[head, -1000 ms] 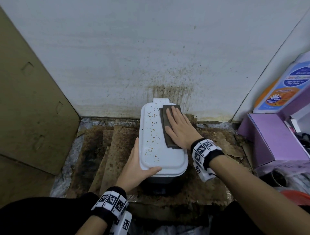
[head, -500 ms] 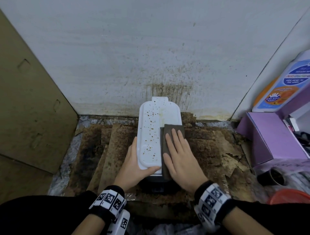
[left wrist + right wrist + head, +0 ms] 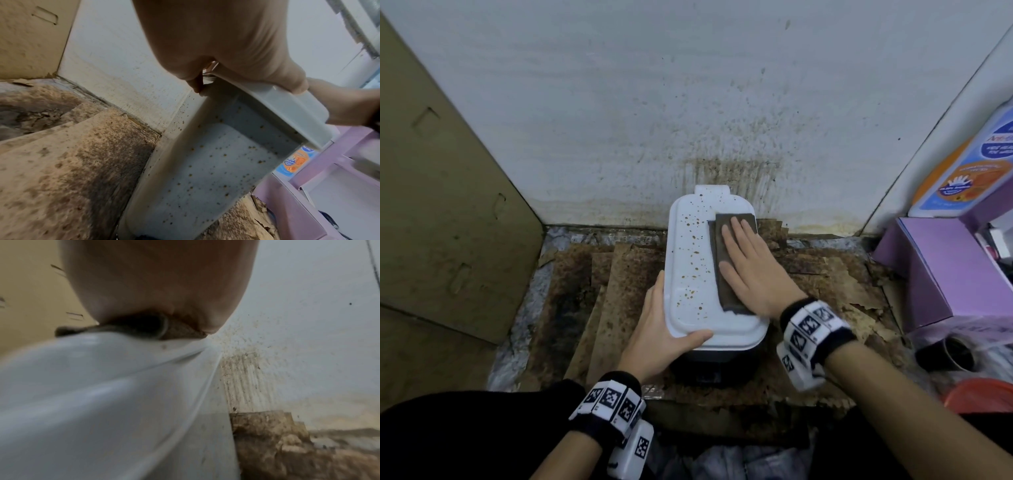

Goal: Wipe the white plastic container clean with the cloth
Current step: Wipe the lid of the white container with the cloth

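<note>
1. The white plastic container (image 3: pixel 698 274) stands on stained cardboard sheets (image 3: pixel 616 274) against the spattered back wall (image 3: pixel 688 102); brown specks dot the left of its lid.
2. The right hand (image 3: pixel 753 270) presses the dark cloth (image 3: pixel 726 274) flat on the lid's right side, fingers straight.
3. The left hand (image 3: pixel 661 329) grips the lid's near-left corner, thumb on top.
4. A purple box (image 3: pixel 941 270) and a blue-and-orange bottle (image 3: pixel 962 171) crowd the right; the label is unreadable.

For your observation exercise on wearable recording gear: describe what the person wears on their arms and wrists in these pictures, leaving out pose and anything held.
The hands are bare. The left hand has a black wristband ringed with white blocks printed with black square-pattern markers, a white marked unit hanging below it, and a black sleeve. The right hand has a matching marker band; its forearm is bare.
</note>
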Tool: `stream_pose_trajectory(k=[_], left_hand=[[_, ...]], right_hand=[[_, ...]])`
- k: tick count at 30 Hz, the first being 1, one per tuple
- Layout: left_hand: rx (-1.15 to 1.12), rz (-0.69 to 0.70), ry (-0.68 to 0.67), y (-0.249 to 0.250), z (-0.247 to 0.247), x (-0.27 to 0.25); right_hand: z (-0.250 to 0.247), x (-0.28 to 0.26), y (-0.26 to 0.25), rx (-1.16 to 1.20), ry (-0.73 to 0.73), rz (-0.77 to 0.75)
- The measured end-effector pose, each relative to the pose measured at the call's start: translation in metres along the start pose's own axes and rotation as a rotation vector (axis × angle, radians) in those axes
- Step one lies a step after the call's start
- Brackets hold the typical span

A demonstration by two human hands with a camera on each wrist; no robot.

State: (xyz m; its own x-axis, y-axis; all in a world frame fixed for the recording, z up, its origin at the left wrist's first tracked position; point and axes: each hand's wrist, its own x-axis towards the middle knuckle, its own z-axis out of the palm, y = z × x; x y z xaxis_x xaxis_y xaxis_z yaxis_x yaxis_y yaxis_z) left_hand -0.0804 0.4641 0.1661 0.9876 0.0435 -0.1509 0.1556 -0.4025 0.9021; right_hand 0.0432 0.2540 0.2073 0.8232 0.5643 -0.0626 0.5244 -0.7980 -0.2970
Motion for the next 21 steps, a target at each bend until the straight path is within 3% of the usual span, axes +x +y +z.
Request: stream_pose_trajectory(k=[5, 9, 16, 21], left_hand=[[-0.03, -0.009, -0.007, -0.001, 0.0, 0.0], [-0.058, -0.001, -0.004, 0.0, 0.001, -0.001], [-0.079, -0.005, -0.018, -0.001, 0.002, -0.001], [-0.058, -0.003, -0.004, -0.003, 0.004, 0.0]], right_hand=[[-0.015, 0.05, 0.028, -0.047, -0.026, -0.042], [-0.016, 0.059, 0.027, -0.052, -0.02, -0.023], [-0.009, 0.029, 0.015, -0.011, -0.026, 0.008], [0.004, -0.03, -0.01, -0.004, 0.01, -0.005]])
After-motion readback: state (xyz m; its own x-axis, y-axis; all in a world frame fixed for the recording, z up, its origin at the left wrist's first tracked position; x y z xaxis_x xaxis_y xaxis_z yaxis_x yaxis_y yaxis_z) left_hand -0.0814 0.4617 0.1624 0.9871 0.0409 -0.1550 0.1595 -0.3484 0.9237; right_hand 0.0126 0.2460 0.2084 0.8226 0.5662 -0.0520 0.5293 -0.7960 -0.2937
